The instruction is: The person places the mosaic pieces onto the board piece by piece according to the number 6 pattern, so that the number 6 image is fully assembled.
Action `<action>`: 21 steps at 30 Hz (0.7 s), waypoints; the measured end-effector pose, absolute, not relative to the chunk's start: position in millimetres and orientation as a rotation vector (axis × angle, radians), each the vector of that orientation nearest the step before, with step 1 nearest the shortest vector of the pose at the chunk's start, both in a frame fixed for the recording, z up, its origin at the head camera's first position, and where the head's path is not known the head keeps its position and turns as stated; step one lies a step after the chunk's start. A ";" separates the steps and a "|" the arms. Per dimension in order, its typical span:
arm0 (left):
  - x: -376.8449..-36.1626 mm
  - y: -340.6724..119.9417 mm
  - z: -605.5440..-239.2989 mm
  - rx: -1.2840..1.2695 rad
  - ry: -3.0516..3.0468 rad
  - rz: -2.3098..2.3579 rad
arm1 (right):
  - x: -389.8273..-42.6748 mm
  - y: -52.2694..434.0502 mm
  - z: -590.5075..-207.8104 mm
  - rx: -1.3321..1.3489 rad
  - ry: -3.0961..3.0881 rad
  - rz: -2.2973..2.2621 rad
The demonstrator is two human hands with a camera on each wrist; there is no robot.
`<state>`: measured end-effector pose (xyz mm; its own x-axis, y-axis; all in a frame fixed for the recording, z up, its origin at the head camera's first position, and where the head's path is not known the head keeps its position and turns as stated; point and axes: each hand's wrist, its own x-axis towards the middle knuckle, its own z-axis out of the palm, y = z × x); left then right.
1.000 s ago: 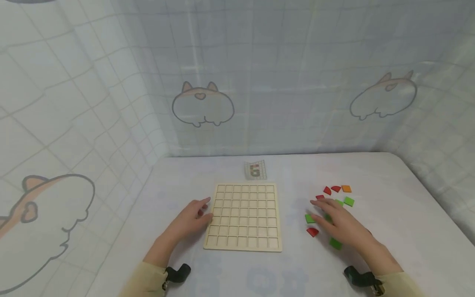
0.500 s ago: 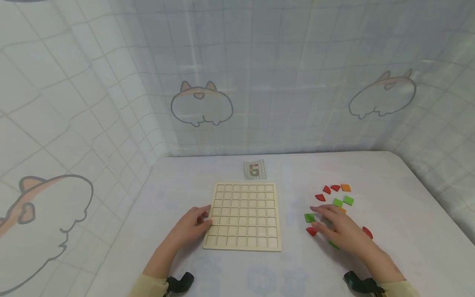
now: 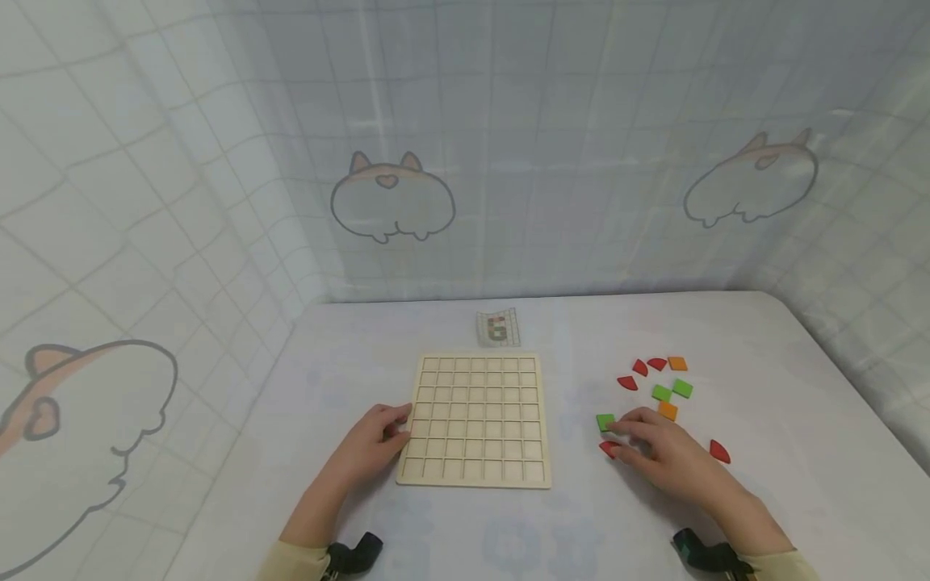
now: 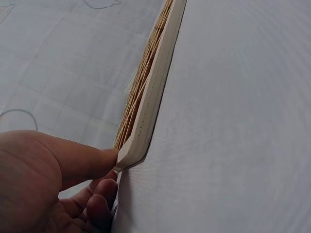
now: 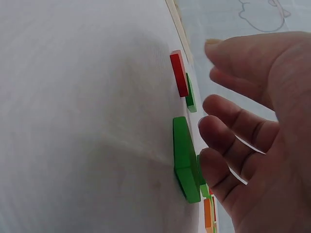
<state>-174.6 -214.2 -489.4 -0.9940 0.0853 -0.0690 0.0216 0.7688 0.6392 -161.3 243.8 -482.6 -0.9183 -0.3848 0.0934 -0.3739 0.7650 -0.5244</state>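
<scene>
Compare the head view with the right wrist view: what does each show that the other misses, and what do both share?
Only the head view shows the whole wooden grid board, the left hand at its left edge, the small pattern card and the orange tiles.

Only the right wrist view shows the tiles' thickness, edge-on, and the curled fingers close above a green tile.

Both show the right hand, red and green tiles, and the white table.
</scene>
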 end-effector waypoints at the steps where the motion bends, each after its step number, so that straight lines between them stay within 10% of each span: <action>1: -174.0 -214.7 -489.2 0.091 2.867 1.036 | -161.5 242.8 -482.4 -0.630 2.928 -0.857; 21: -173.5 -214.7 -490.7 0.087 2.873 1.041 | -161.7 238.0 -488.3 -0.772 2.906 -0.726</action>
